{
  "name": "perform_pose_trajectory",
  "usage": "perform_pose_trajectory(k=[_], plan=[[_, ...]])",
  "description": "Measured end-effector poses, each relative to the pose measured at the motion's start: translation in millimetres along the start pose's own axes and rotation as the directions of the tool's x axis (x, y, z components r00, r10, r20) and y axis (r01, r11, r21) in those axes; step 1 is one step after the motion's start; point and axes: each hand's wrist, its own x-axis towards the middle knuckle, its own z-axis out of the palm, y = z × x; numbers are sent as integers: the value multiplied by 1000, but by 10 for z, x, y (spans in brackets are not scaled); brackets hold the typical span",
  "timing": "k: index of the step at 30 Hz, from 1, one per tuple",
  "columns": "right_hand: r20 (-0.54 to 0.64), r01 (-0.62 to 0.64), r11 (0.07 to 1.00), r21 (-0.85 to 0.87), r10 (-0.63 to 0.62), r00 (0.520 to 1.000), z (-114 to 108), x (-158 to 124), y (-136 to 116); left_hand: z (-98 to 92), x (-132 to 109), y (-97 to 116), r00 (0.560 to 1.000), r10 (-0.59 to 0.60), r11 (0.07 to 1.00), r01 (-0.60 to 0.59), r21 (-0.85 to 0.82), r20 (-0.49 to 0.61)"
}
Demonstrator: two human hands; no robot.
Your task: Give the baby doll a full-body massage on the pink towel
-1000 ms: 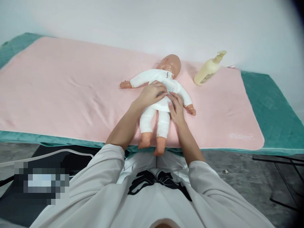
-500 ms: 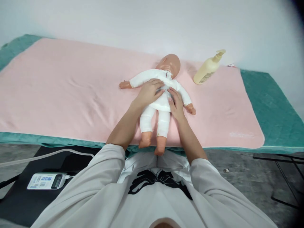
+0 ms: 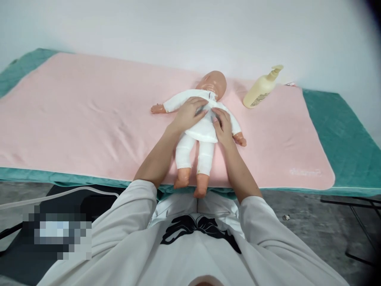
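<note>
A baby doll (image 3: 202,131) in a white top and white leggings lies on its back, its head away from me and its bare feet at the near edge. My left hand (image 3: 190,114) rests on the doll's chest from the left, fingers stretched across the white top. On the right side of the chest is my right hand (image 3: 224,124), its fingers arched with the tips on the cloth and the thumb apart. Neither hand visibly grips anything. Part of the doll's chest is hidden beneath the fingers.
A pink mat (image 3: 119,119) covers most of a green padded table (image 3: 354,135). To the doll's right stands a pale yellow pump bottle (image 3: 258,92). A black seat (image 3: 26,258) with a blurred patch and a white cable (image 3: 59,195) is at lower left. A white wall stands behind.
My right hand's fingers have become more arched, with a wider gap under them. My left hand stays nearly still on the chest. The view has shifted slightly.
</note>
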Motion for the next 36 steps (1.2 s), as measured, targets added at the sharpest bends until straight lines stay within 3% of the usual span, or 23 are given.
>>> perform_pose_trajectory(k=[6,14,21,36], plan=[[47,-20,1000,1,20,999,27,58,66,39,48,-47,1000,21,999,-22,40,22],[64,-43,999,33,40,997,42,253,144,39,248,-94,996,-56,994,50,101,62],[-10,24,999,-27,-24,1000,35,240,144,92,210,-109,1000,18,996,-16,91,-25],[81,-16,1000,-1,16,997,50,254,147,117,201,-171,1000,6,999,-7,53,25]])
